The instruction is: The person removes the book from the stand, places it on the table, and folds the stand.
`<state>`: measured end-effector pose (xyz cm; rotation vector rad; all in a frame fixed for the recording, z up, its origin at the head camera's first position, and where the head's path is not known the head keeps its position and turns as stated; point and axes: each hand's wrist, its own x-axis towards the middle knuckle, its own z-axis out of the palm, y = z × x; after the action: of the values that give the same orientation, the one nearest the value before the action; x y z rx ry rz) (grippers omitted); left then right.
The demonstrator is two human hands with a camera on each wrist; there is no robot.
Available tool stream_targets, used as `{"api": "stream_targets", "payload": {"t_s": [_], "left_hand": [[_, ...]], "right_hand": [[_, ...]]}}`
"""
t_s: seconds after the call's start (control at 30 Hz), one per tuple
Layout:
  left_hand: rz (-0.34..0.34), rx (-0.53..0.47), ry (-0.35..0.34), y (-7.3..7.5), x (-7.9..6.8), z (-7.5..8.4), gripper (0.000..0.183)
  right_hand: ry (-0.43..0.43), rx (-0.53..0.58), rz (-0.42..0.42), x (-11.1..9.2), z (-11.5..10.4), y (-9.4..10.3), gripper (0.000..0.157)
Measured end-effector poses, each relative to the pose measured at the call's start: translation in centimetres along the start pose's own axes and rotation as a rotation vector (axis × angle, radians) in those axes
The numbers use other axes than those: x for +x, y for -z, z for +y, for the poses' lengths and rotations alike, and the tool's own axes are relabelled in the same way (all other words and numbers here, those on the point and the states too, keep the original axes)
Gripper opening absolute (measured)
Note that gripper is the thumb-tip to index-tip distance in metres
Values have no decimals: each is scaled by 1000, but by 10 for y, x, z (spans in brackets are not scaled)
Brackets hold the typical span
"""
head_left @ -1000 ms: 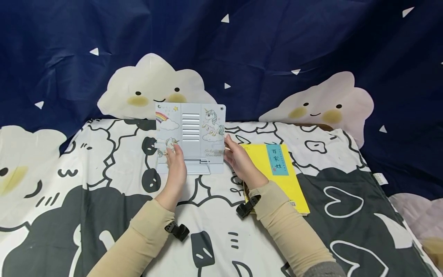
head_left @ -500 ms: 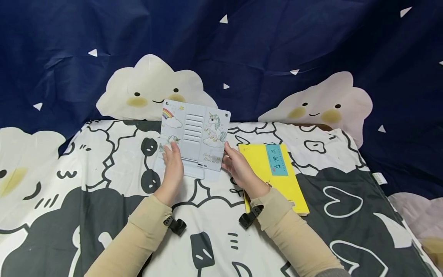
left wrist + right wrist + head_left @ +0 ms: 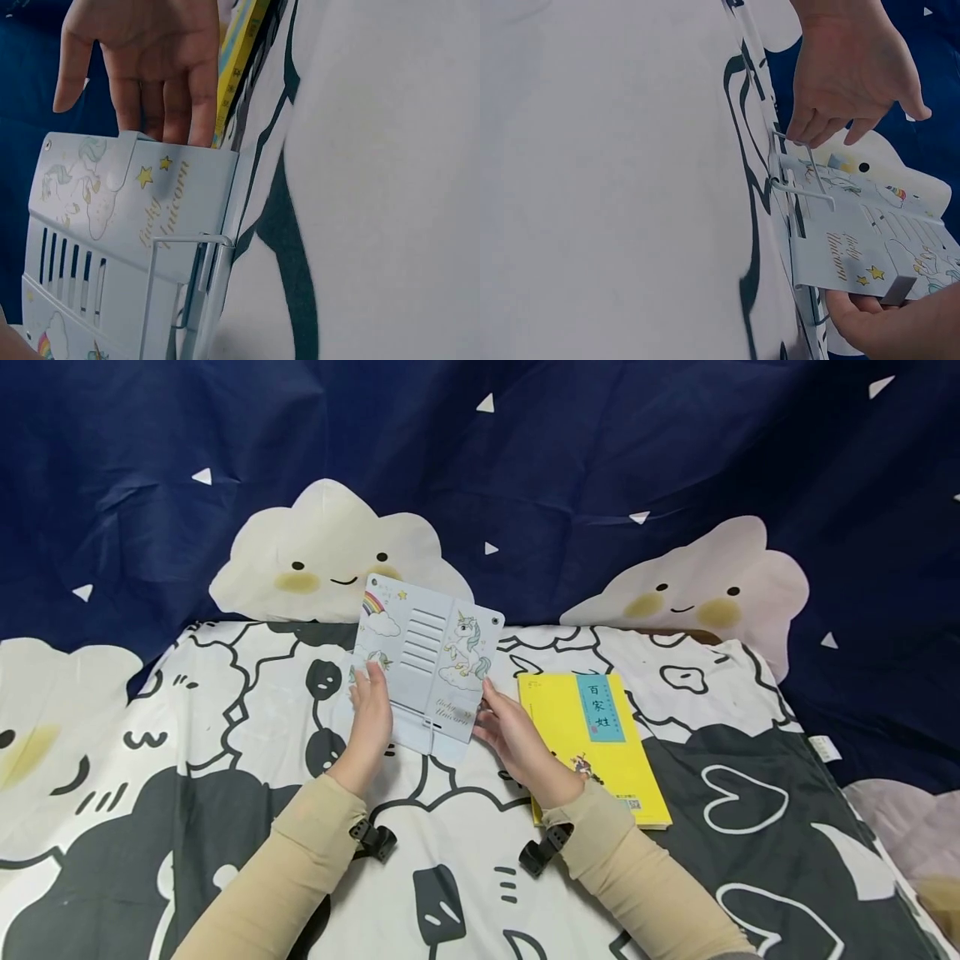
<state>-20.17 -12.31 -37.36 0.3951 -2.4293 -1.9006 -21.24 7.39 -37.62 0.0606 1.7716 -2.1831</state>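
Observation:
A pale grey book stand (image 3: 423,685) printed with unicorns, a rainbow and stars is tilted between the two hands. My left hand (image 3: 367,718) holds its left edge, with the thumb up along the front. At the right edge, my right hand (image 3: 517,735) holds it with fingers partly hidden behind the board. Several slots run down the stand's middle. In the right wrist view a bent wire (image 3: 806,191) sticks out from its lower part, close to the left hand's fingertips. The left wrist view shows the right hand's fingers reaching behind the edge, its thumb apart.
A yellow book (image 3: 637,768) with a blue title strip lies right of the stand, partly under the right forearm. Below is a black-and-white cartoon bedspread (image 3: 450,877). A dark blue curtain (image 3: 525,452) with smiling clouds hangs behind.
Between both hands the book stand has turned clockwise and shifted slightly right, its right side now lower. The left hand has moved a little left. The yellow book stays in place.

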Motion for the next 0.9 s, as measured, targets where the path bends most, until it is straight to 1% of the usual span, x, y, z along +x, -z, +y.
{"api": "stream_targets", "payload": {"t_s": [0.07,0.13,0.23,0.33,0.4,0.47,0.57,0.9], "left_hand": [[3,3,-6,0,0,0,99],[5,-5,-8,0,-1,0,93],[2,-15,5,-2,-4,0,86],[-5,-24,43,-4,-8,1,86],[-18,-17,70,-5,-10,2,89],[-25,-5,87,-6,-12,2,90],[-35,19,88,-7,-12,1,92],[-67,49,83,-1,-8,0,90]], "right_hand": [[2,1,-1,0,0,1,44],[3,1,-3,0,0,1,45],[-3,4,6,1,-1,2,41],[-15,16,18,2,-4,2,35],[-21,19,8,3,-5,2,37],[-25,18,-17,3,-5,2,44],[-26,11,-50,3,-6,2,52],[-35,2,-78,-5,-3,2,55]]}}
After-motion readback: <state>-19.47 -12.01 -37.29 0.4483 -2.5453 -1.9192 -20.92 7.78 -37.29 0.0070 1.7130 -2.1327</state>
